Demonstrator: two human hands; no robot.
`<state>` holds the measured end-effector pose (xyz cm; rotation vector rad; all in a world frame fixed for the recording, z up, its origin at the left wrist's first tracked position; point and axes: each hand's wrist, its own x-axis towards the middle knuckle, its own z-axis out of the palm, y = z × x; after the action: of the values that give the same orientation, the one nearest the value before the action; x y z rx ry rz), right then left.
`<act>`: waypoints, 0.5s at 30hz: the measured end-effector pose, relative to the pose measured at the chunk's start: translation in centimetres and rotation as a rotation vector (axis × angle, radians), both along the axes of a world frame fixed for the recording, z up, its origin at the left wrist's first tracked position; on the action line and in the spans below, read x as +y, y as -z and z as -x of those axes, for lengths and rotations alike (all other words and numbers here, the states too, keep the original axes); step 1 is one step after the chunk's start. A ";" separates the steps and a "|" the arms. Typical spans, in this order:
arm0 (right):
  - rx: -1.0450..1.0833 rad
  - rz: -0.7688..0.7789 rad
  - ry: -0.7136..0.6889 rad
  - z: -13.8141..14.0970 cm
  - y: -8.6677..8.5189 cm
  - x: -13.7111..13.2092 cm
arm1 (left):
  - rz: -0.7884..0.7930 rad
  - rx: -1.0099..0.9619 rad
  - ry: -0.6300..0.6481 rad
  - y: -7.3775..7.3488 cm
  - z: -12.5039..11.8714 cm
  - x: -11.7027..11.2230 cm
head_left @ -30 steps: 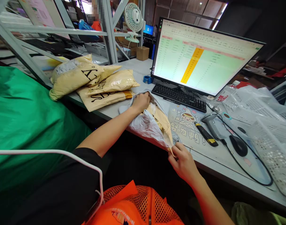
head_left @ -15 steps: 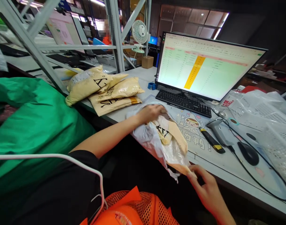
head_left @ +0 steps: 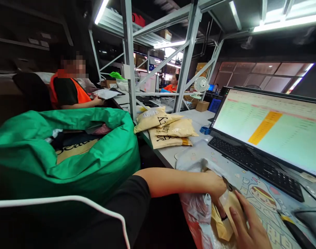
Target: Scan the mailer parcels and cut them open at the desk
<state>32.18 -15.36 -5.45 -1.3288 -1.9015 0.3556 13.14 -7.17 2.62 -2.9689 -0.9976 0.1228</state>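
Observation:
An opened grey-white plastic mailing bag (head_left: 196, 207) lies at the desk's front edge, with a yellow-beige bag (head_left: 225, 228) showing in its mouth. My left hand (head_left: 217, 183) reaches down into the opening, and most of its fingers are hidden there; whether they grip anything does not show. Against the yellow-beige bag's right side rests my right hand (head_left: 251, 223), its visible fingers stretched out and slightly apart. Several packed yellow bags with black lettering (head_left: 170, 133) are stacked farther back on the desk.
To the left bulges a large green sack (head_left: 113, 145) holding bags. A keyboard (head_left: 256, 169), monitor (head_left: 271, 128) and yellow-black cutter (head_left: 292, 224) are on the right. A blue tape roll (head_left: 204, 130) stands behind. A white cable (head_left: 82, 199) crosses the foreground. A co-worker (head_left: 75, 86) sits far left.
The view has swung left, bringing the green sack and a co-worker into sight. My left hand has gone deeper into the bag; my right hand has left the bag's near corner for its right side.

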 end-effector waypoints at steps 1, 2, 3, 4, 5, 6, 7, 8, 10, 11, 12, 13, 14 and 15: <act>0.020 0.026 0.020 0.1 0.6 0.4 | 0.044 0.025 0.015 0.1 0.2 0.0; 0.047 0.065 0.042 0.1 1.1 0.7 | 0.070 0.027 0.033 0.3 0.4 0.0; 0.080 0.110 0.061 0.0 1.7 0.8 | 0.071 0.007 0.047 0.5 0.5 0.1; 0.116 0.154 0.076 -0.2 2.3 0.9 | 0.053 -0.025 0.059 0.7 0.7 0.1; 0.149 0.193 0.083 -0.4 2.8 0.9 | 0.032 -0.054 0.072 1.0 0.7 0.1; 0.180 0.222 0.086 -0.6 3.2 0.8 | 0.013 -0.073 0.084 1.2 0.8 0.1; 0.210 0.235 0.092 -0.8 3.6 0.8 | 0.008 -0.082 0.101 1.5 0.7 0.1; 0.231 0.243 0.093 -1.0 3.8 0.8 | 0.018 -0.083 0.128 1.7 0.7 0.0; 0.243 0.263 0.083 -1.8 4.1 1.0 | 0.033 -0.091 0.184 2.1 0.4 -0.5; 0.239 0.277 0.077 -2.3 4.1 1.2 | 0.029 -0.111 0.208 2.2 0.2 -0.8; 0.234 0.294 0.076 -2.8 4.1 1.5 | 0.017 -0.132 0.232 2.2 0.1 -1.3; 0.234 0.309 0.082 -3.4 4.1 1.8 | 0.002 -0.150 0.260 2.2 0.0 -1.7; 0.237 0.318 0.092 -4.0 4.1 2.3 | -0.012 -0.167 0.292 2.0 0.0 -2.2; 0.240 0.310 0.108 -4.5 4.2 2.7 | -0.011 -0.189 0.326 1.8 0.2 -2.7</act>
<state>36.64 -12.68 -9.62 -1.5069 -1.6125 0.7431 12.97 -9.88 0.83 -3.1259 -0.5065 -0.1670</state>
